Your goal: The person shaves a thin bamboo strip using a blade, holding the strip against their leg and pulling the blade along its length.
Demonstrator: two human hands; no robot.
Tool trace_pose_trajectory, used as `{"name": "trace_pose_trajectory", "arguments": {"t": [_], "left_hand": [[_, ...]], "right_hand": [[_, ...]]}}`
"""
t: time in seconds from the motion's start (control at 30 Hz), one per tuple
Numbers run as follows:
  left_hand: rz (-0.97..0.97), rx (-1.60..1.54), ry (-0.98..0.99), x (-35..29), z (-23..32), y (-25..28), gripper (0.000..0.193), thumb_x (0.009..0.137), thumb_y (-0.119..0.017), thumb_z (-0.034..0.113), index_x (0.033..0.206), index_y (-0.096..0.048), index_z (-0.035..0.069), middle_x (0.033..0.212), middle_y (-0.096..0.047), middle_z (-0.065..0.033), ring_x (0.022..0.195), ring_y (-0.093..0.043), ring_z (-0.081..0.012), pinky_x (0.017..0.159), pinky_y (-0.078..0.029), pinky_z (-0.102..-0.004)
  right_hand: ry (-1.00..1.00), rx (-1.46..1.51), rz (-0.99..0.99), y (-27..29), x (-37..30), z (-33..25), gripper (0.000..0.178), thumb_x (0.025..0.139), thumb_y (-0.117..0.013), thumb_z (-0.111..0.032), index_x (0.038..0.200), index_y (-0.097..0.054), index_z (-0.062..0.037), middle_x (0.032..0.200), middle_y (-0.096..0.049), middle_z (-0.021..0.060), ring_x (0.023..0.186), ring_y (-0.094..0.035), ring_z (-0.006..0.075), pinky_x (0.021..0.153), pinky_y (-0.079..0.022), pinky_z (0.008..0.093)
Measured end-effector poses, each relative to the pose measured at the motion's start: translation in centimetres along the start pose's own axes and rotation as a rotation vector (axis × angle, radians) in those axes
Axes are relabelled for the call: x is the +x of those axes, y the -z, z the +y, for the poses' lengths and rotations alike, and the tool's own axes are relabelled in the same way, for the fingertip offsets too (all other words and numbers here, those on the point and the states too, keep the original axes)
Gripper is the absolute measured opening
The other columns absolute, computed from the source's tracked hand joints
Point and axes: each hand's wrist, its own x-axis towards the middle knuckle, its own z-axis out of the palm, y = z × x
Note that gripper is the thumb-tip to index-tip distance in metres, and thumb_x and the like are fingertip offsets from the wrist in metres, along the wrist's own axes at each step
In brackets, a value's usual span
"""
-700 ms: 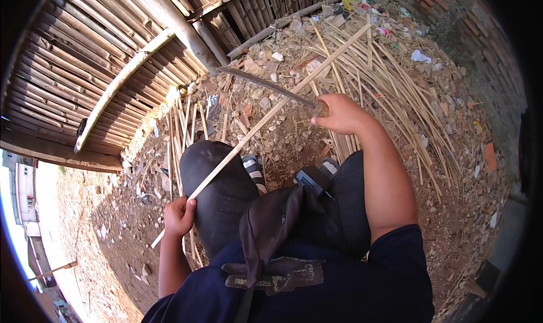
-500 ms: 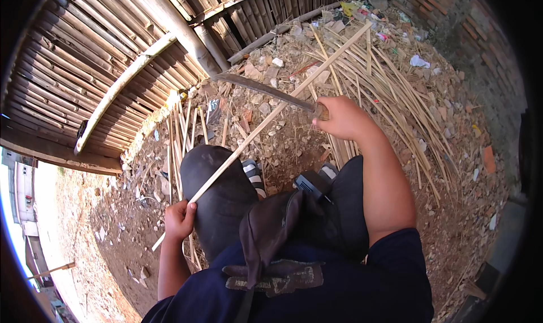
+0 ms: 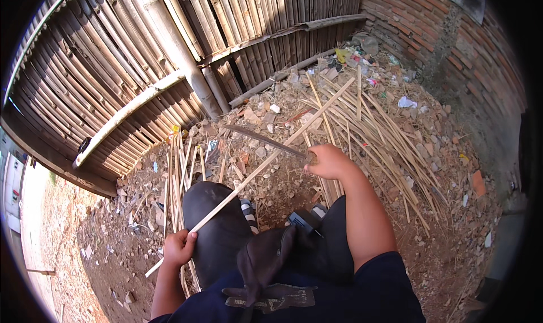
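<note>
My left hand is closed around the near end of a long pale bamboo strip. The strip slants up to the right, passing over my left knee, and its far end is free. My right hand grips the handle of a machete, its long dark blade pointing left and crossing the strip. Whether blade and strip touch there, I cannot tell. Beneath the right hand, several more strips lie between my knees and the pile. A small dark device rests by my right thigh.
A large pile of bamboo strips covers the rubble at right. More strips lie beside my left knee. A bamboo wall with a thick post stands ahead left, a brick wall at right. Rubbish lies in the far corner.
The view has tilted up, showing more of the bamboo and brick walls. Both hands keep their holds; the strip and machete sit lower in the picture, still crossing.
</note>
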Motion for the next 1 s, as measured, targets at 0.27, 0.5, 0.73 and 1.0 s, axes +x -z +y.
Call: {"name": "trace_pose_trajectory", "arguments": {"t": [0.27, 0.5, 0.73, 1.0], "left_hand": [[-0.018, -0.020, 0.032, -0.1, 0.8, 0.8, 0.051, 0.095, -0.064, 0.043, 0.066, -0.058, 0.001, 0.054, -0.054, -0.0182, 0.050, -0.056, -0.0363, 0.052, -0.043, -0.0456], [-0.008, -0.001, 0.021, 0.1, 0.9, 0.7, 0.050, 0.094, -0.064, 0.043, 0.067, -0.060, 0.001, 0.058, -0.057, -0.0204, 0.055, -0.060, -0.0403, 0.055, -0.046, -0.0474], [-0.011, 0.000, 0.008, -0.3, 0.2, 0.6, 0.050, 0.094, -0.065, 0.042, 0.066, -0.060, 0.001, 0.056, -0.057, -0.0202, 0.053, -0.059, -0.0398, 0.053, -0.046, -0.0470], [0.001, 0.003, 0.042, -0.3, 1.2, 0.8, 0.050, 0.094, -0.065, 0.042, 0.065, -0.060, 0.001, 0.056, -0.057, -0.0196, 0.053, -0.060, -0.0394, 0.054, -0.046, -0.0471]], "right_hand": [[-0.065, -0.082, -0.069, 1.1, -1.2, -2.9, 0.053, 0.080, -0.076, -0.029, 0.127, -0.067, -0.0068, 0.117, -0.070, 0.0226, 0.110, -0.066, 0.0379, 0.096, -0.052, 0.0440], [-0.137, 0.004, 0.030, 0.6, 0.0, 2.3, 0.052, 0.082, -0.076, -0.032, 0.127, -0.066, -0.0068, 0.116, -0.069, 0.0232, 0.110, -0.066, 0.0388, 0.096, -0.052, 0.0445], [0.028, -0.014, -0.070, 0.3, -1.3, -2.3, 0.050, 0.082, -0.075, -0.032, 0.125, -0.067, -0.0072, 0.115, -0.069, 0.0225, 0.109, -0.066, 0.0390, 0.094, -0.053, 0.0450], [-0.014, -0.003, -0.084, 0.3, -0.6, 0.4, 0.051, 0.081, -0.076, -0.033, 0.123, -0.067, -0.0056, 0.113, -0.070, 0.0225, 0.108, -0.066, 0.0392, 0.094, -0.053, 0.0455]]}}
